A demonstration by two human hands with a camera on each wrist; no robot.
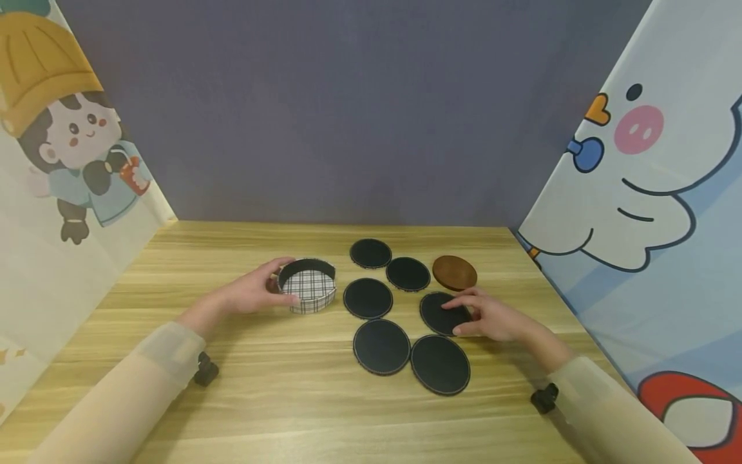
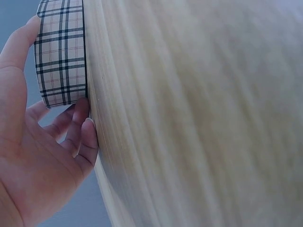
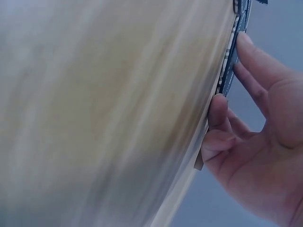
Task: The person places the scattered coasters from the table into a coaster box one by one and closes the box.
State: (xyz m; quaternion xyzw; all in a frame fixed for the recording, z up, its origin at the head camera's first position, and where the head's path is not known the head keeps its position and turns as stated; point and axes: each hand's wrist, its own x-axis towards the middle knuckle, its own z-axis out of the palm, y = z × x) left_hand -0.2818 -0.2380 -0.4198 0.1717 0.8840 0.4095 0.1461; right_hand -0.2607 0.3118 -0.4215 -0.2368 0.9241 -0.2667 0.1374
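Observation:
My left hand (image 1: 257,290) grips a round, shallow plaid box (image 1: 313,303) from its left side, thumb along the near wall and fingers behind. The box has a dark inner wall and a checked bottom; in the left wrist view its plaid wall (image 2: 61,52) is close up, standing on the table. My right hand (image 1: 493,317) rests its fingers on a black round coaster (image 1: 435,312) with a stitched rim, the thumb at its near edge. From the right wrist view, that coaster lies low along the table, with the thumb on it and other fingers bent beside it.
Several more black coasters (image 1: 381,348) lie flat between the hands on the wooden table (image 1: 278,412). Behind the right hand is a brown disc (image 1: 455,272). A dark grey panel (image 1: 348,116) closes off the back, with cartoon-printed panels (image 1: 655,193) at both sides.

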